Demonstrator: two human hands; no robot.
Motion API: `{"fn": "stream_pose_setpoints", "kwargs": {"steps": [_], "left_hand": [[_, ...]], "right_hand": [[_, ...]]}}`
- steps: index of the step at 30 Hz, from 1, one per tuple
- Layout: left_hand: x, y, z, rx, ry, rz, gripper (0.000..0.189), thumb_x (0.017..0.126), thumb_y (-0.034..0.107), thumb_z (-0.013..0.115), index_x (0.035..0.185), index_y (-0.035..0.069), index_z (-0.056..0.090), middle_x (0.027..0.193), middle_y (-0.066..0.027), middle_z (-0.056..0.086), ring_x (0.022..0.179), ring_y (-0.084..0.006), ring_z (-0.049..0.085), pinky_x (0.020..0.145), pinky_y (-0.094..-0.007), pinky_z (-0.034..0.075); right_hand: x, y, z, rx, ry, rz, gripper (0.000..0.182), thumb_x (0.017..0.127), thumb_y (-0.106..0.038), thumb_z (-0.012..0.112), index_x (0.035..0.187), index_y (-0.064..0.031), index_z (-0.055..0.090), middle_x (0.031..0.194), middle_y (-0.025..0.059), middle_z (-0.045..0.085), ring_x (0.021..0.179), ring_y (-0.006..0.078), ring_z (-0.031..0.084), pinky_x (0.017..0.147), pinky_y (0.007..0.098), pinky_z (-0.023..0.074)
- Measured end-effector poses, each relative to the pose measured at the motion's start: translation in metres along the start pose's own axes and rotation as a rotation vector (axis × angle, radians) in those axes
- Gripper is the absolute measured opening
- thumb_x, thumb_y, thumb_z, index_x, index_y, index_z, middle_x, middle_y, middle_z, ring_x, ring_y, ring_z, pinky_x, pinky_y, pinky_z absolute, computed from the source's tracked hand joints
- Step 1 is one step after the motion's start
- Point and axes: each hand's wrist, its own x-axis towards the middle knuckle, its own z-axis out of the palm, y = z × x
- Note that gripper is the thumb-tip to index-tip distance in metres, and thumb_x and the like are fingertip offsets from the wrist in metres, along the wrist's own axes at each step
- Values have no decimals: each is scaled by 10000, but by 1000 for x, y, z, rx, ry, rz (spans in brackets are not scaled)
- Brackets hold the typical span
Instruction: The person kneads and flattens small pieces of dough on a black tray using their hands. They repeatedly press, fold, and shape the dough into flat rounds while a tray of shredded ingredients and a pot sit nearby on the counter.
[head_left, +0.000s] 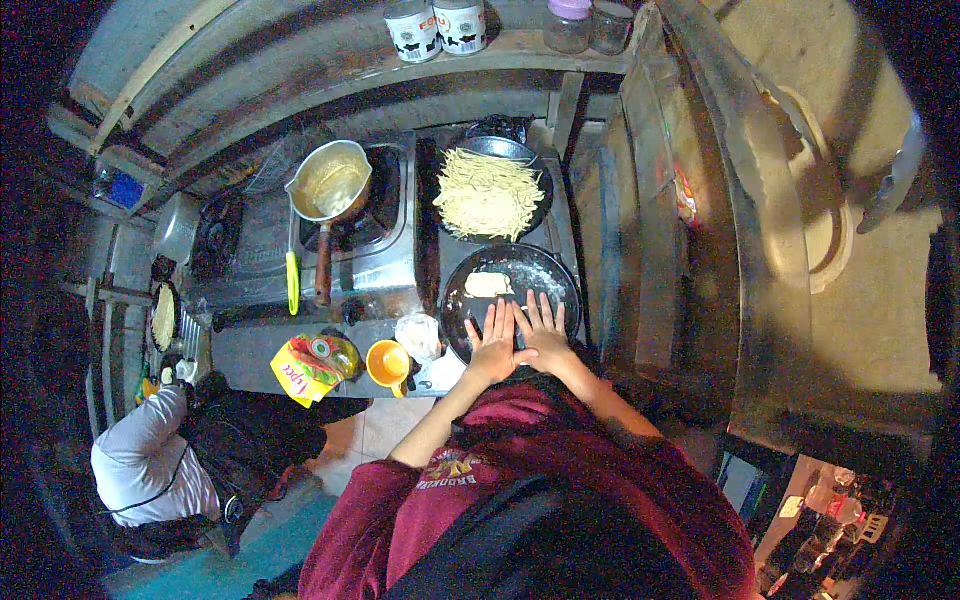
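Both my hands are spread palm down over the near part of a round black tray (551, 279) dusted with white powder. My left hand (493, 352) is flat, its thumb reaching across to my right hand (546, 346). Nothing shows in either hand; whatever lies under the palms is hidden. Just beyond the fingertips rests a pale, flattened piece of dough (488, 284). Behind the tray, a heap of pale cut noodle strips (491, 196) fills a dark round pan (504, 147).
Left of the tray are a crumpled white plastic bag (418, 337), an orange cup (389, 363) and a yellow food packet (311, 369). A wooden-handled saucepan (330, 180) sits on the gas stove (394, 240), beside a green-handled utensil (292, 283). Another person (154, 457) sits at far left.
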Motion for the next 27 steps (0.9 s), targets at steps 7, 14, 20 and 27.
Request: {"fn": "stream_pose_setpoints", "kwargs": {"steps": [7,14,20,27], "left_hand": [[-6,-7,4,124,70,21,1044,710,743,352,1404,26,47,1473,-153,18,1361,-307,25,982,-646,-56],[-2,2,2,54,227,-73,972,744,693,385,1371,-21,182,1439,-199,153,1339,-330,133,1005,-614,-17],[7,2,1,-163,204,168,918,804,610,398,1401,13,39,1456,-210,47,1351,-343,66,1005,-614,-26],[-6,-2,-1,35,-44,89,1007,738,717,349,1408,45,14,1477,-134,24,1364,-273,62,972,-652,-66]], "right_hand": [[-2,-3,-15,34,-85,34,957,703,-395,654,1422,-153,70,1453,224,-33,1332,428,-4,1035,585,6],[2,3,-10,197,142,61,934,703,-384,630,1403,-52,109,1459,198,26,1338,394,49,1030,594,44],[7,-5,-7,180,101,-95,718,805,-309,468,1391,-26,163,1464,184,46,1349,342,82,1034,588,86],[-7,-5,-9,23,-94,-37,762,788,-341,510,1400,-56,156,1463,191,15,1353,347,48,1048,557,64]]}}
